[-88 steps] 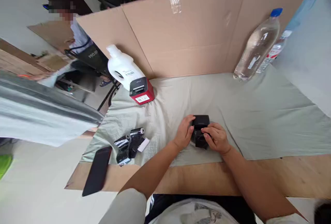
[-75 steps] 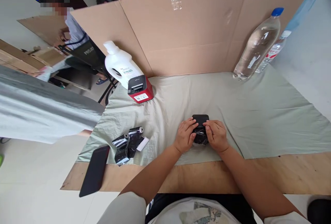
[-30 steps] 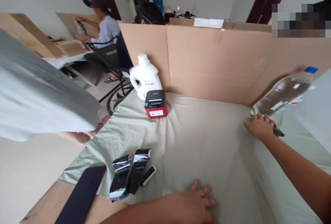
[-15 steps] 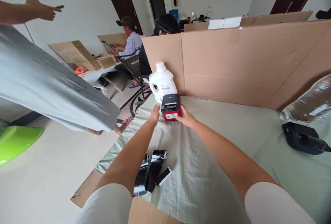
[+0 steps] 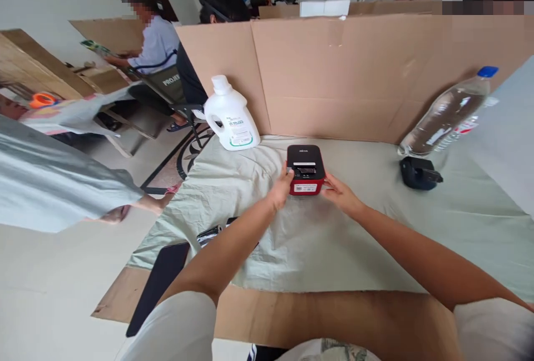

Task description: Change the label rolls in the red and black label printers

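A small red and black label printer (image 5: 306, 169) sits on the pale green cloth (image 5: 375, 227) near the middle of the table. My left hand (image 5: 280, 188) grips its left side and my right hand (image 5: 339, 193) grips its right side. The black device (image 5: 418, 173) lies far right on the cloth beside the lying clear water bottle (image 5: 448, 113). Black ribbon rolls (image 5: 212, 231) show partly behind my left forearm.
A white detergent jug (image 5: 230, 117) stands at the back left against the cardboard wall (image 5: 354, 72). A dark phone (image 5: 158, 285) lies at the table's front left edge. A person in grey stands close at left; others sit behind the cardboard.
My right hand set the black device down by the bottle. Both hands then took the red printer beside the jug and brought it toward the middle of the cloth.
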Demonstrator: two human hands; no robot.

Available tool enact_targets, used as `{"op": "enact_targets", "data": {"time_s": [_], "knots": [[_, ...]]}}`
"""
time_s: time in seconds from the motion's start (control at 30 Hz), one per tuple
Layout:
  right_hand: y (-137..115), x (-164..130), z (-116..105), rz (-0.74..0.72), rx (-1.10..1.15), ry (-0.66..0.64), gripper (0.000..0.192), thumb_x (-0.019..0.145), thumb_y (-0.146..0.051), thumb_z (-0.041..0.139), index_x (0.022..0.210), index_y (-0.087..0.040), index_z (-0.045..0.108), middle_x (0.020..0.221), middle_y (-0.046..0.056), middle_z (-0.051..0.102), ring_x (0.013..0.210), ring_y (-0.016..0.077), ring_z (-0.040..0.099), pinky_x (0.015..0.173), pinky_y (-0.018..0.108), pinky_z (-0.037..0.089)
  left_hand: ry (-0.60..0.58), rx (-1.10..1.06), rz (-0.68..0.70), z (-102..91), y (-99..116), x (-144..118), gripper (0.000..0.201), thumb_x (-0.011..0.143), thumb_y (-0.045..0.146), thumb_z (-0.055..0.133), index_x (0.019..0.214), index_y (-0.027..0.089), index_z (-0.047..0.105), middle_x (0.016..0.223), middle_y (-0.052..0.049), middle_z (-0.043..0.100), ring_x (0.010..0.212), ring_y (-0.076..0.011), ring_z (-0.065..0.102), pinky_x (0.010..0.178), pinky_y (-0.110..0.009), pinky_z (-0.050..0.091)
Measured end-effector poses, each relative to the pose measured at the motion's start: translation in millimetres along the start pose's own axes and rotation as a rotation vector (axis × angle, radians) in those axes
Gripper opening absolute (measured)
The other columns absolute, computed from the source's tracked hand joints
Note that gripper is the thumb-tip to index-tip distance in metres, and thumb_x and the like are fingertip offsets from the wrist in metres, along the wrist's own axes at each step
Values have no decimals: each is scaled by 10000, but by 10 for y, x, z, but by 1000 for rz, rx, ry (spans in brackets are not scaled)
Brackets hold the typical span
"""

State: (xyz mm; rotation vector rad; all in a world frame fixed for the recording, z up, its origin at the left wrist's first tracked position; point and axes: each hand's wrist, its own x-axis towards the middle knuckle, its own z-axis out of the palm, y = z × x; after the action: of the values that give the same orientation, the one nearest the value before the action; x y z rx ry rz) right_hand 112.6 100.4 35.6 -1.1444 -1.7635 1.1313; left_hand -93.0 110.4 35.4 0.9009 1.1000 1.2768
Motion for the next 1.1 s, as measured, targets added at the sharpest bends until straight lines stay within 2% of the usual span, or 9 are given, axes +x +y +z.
{"op": "enact_targets", "data": {"time_s": [0.1,0.2,0.33,0.47,0.63,0.73,0.9,1.0,1.1], "knots": [[66,-680,-320,84,89,-8,780,808,-582,608,1481,-314,317,1502,53,435,1330,271,479,1045,518,440,-98,97,-43,372,-325,-372,688,930,525,483,1520,313,200,1539,-42,372,1387,-249,404,1121,-475,382],[112,-1330,-428,119,54,74,756,823,-554,615,1482,-336,315,1518,57,411,1334,279,479,1052,535,440,-162,211,-19,567,-602,-823,706,932,573,439,1529,347,137,1589,-36,258,1433,-243,322,1128,-474,377],[95,-1941,-346,106,8,141,700,877,-484,575,1495,-341,280,1534,58,386,1358,272,451,1039,513,474,-164,318,25,644,-745,-1359,669,956,561,375,1534,359,102,1614,-25,169,1475,-225,202,1171,-483,304],[58,-2242,-195,79,21,182,659,913,-425,541,1502,-353,252,1560,42,337,1393,257,402,1043,487,485,-165,397,30,654,-701,-1696,662,964,552,348,1536,347,88,1624,-28,117,1487,-212,136,1204,-466,222],[44,-2433,-58,68,70,196,639,928,-399,521,1503,-352,245,1562,45,330,1392,254,401,1003,466,519,-140,432,57,624,-645,-1891,647,962,544,368,1530,321,152,1616,-52,165,1482,-227,162,1207,-486,204],[19,-2439,-65,62,65,227,591,927,-401,522,1474,-336,309,1520,62,401,1351,251,451,1024,472,497,-154,447,63,600,-632,-1893,635,963,549,360,1524,315,180,1615,-45,174,1484,-219,157,1216,-468,193],[-54,-2196,-198,125,-57,331,442,934,-477,468,1316,-257,501,1305,100,595,1185,260,574,986,474,504,-161,327,50,596,-564,-1779,624,939,558,425,1488,296,285,1591,-50,258,1470,-230,228,1213,-458,220],[-114,-1974,-227,89,-165,427,447,923,-498,473,1299,-259,508,1367,101,537,1257,268,504,1004,486,479,-158,230,25,599,-488,-1692,605,920,534,476,1451,272,347,1543,-69,360,1431,-241,313,1187,-445,273],[-168,-1756,-180,-25,-228,488,416,926,-457,479,1291,-260,507,1442,102,460,1334,274,425,1057,529,417,-106,157,-25,581,-430,-1562,561,910,430,502,1434,270,377,1537,-61,363,1429,-254,304,1173,-450,268]]}}
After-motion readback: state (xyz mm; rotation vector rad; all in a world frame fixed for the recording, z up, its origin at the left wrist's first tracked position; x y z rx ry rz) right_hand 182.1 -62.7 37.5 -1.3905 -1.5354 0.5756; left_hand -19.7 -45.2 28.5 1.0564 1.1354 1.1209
